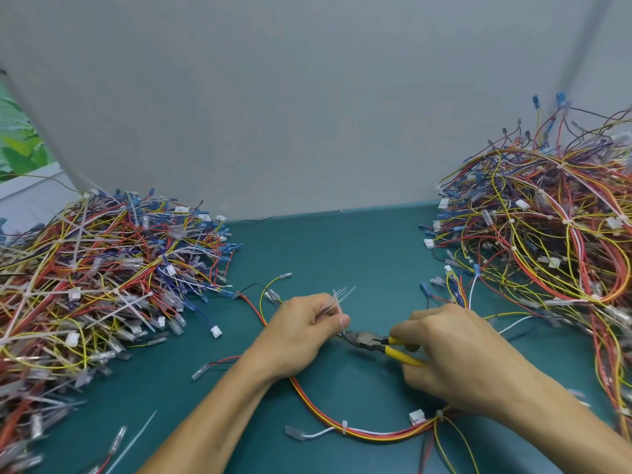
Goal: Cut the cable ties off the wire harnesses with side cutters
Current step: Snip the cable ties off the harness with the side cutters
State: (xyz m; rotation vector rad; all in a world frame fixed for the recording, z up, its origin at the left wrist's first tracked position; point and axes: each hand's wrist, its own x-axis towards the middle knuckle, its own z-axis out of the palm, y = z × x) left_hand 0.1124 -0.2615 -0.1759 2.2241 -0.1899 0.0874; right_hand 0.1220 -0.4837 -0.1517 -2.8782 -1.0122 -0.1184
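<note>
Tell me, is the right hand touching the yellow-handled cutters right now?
Touching. The head view shows the right hand wrapped around the yellow handles of the cutters, fingers closed over them with no gap, the dark tip pointing toward the left hand.

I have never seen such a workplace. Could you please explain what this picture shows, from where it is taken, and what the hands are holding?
There is no machine here: a person works with two bare hands. The camera sits on the person's head and looks down at a green table. The right hand holds side cutters with yellow handles. The left hand pinches several cut cable ties and steadies the harness lying in front, right at the cutter tip. That harness carries at least one white tie. A pile of wires lies on the left, another pile on the right.
</note>
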